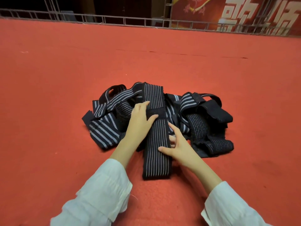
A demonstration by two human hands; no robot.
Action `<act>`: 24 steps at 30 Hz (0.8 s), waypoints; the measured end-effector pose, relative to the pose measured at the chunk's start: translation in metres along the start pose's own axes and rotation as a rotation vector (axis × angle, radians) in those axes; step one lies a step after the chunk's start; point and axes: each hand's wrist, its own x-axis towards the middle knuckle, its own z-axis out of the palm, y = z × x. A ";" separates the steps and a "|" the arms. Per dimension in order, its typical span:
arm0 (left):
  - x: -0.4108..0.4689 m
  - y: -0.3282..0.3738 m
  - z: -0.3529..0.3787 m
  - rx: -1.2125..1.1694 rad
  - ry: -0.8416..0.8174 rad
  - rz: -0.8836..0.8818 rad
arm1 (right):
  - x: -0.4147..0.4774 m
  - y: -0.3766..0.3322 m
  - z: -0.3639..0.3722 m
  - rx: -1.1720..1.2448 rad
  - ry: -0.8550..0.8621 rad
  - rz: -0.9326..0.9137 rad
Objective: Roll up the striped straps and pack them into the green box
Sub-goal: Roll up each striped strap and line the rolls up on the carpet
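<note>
While both hands hold it, one striped strap (157,144) lies flat between them.
Left hand (140,123) grips its left edge, thumb across the top; right hand (176,146) pinches its right edge, fingers curled. Strap pile (104,128) lies under and beyond both hands on red carpet (65,70).

Red carpet floor (65,95), tangled heap of striped straps (192,126) (dark, white-lined)
</note>
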 end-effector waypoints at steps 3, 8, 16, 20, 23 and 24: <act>-0.003 -0.005 0.009 -0.025 0.076 -0.011 | 0.007 0.001 0.000 0.011 0.013 0.039; -0.002 -0.003 0.006 -0.231 0.133 -0.216 | 0.019 -0.001 0.001 0.080 0.119 0.037; -0.016 -0.005 -0.022 -0.286 -0.326 -0.212 | 0.062 -0.019 -0.005 0.111 0.328 -0.059; -0.028 0.001 -0.041 -0.437 -0.539 -0.192 | 0.081 -0.044 -0.007 0.072 0.320 -0.042; -0.030 0.008 -0.049 -0.340 -0.459 -0.180 | 0.084 -0.056 -0.005 0.063 0.262 -0.025; -0.027 0.008 -0.051 -0.315 -0.371 -0.197 | 0.082 -0.057 -0.005 0.056 0.235 -0.014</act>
